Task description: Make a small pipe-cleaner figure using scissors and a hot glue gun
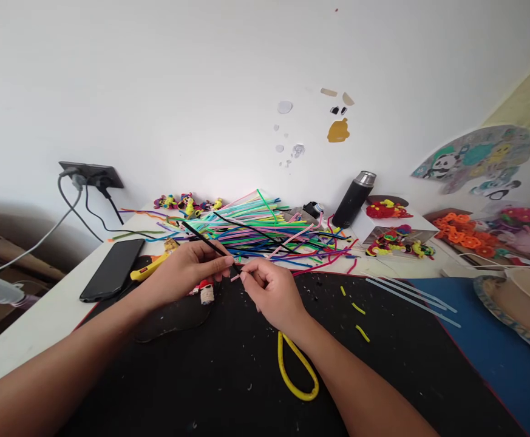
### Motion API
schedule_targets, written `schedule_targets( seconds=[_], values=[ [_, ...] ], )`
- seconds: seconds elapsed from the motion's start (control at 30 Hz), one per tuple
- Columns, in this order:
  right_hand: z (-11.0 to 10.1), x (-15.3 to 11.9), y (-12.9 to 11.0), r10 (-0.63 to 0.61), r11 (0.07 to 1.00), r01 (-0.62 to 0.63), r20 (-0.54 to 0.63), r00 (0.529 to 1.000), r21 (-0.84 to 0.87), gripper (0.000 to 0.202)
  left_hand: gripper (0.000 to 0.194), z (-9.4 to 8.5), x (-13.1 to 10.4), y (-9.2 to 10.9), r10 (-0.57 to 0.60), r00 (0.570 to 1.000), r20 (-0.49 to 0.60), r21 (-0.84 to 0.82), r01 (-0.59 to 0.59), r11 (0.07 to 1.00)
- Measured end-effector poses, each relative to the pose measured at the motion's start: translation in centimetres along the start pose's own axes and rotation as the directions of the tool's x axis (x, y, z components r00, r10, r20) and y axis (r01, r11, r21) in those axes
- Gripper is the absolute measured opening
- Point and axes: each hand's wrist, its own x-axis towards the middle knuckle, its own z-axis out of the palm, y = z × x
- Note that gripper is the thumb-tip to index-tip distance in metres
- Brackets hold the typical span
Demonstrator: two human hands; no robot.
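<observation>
My left hand (196, 264) is closed on a black pipe cleaner (206, 241), pinched between thumb and fingers, its long end pointing up and left. Close by on the right, my right hand (274, 292) pinches near the lower end of that stem. A short pink piece (234, 278) pokes out between the fingertips of both hands; which hand grips it is hard to make out. Below my right wrist lies a yellow loop-shaped handle (308, 397), its upper part hidden. Behind my left hand rests a small red and cream figure (206, 295), partly covered.
A heap of coloured pipe cleaners (255, 224) spreads behind my hands. On the left are a phone (112, 270) and a yellow cutter (149, 268). A black flask (354, 199) leans at the back. Yellow snippets (358, 308) and pale blue strips (413, 300) lie right.
</observation>
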Motion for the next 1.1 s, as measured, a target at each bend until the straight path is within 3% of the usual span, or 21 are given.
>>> schedule_targets(
  seconds=[0.3, 0.5, 0.67, 0.8, 0.87, 0.97, 1.1],
  values=[
    [0.1, 0.1, 0.3, -0.093, 0.988, 0.092, -0.004, 0.996, -0.121, 0.015, 0.041, -0.1, -0.3, 0.4, 0.000, 1.000, 0.012, 0.054, 0.000, 0.999],
    [0.0, 0.1, 0.4, -0.053, 0.995, 0.055, 0.038, 0.998, -0.081, 0.014, 0.041, -0.3, -0.1, 0.3, -0.010, 1.000, 0.019, 0.081, 0.009, 0.997],
    [-0.1, 0.0, 0.3, 0.027, 0.993, -0.044, 0.141, 0.990, 0.113, 0.024, 0.045, -2.1, 0.1, 1.3, 0.043, 0.997, -0.064, 0.063, -0.039, 0.997],
    [0.5, -0.1, 0.5, 0.071, 0.987, -0.096, 0.183, 0.981, 0.131, 0.028, 0.043, -3.9, -0.1, 2.1, 0.092, 0.982, -0.163, -0.017, -0.096, 0.995],
    [1.0, 0.0, 0.4, 0.086, 0.992, -0.100, 0.170, 0.982, 0.075, 0.028, 0.042, -4.6, -0.1, 2.3, 0.103, 0.978, -0.181, -0.068, -0.117, 0.991],
    [1.8, 0.4, -0.6, 0.014, 0.987, 0.017, 0.192, 0.981, -0.159, 0.023, 0.041, -5.2, 0.0, 2.3, 0.119, 0.975, -0.190, -0.109, -0.141, 0.984],
    [3.6, 1.0, -3.5, -0.058, 0.857, 0.218, 0.334, 0.941, -0.467, 0.020, 0.039, -5.8, 0.1, 2.3, 0.149, 0.970, -0.190, -0.151, -0.179, 0.972]
  ],
)
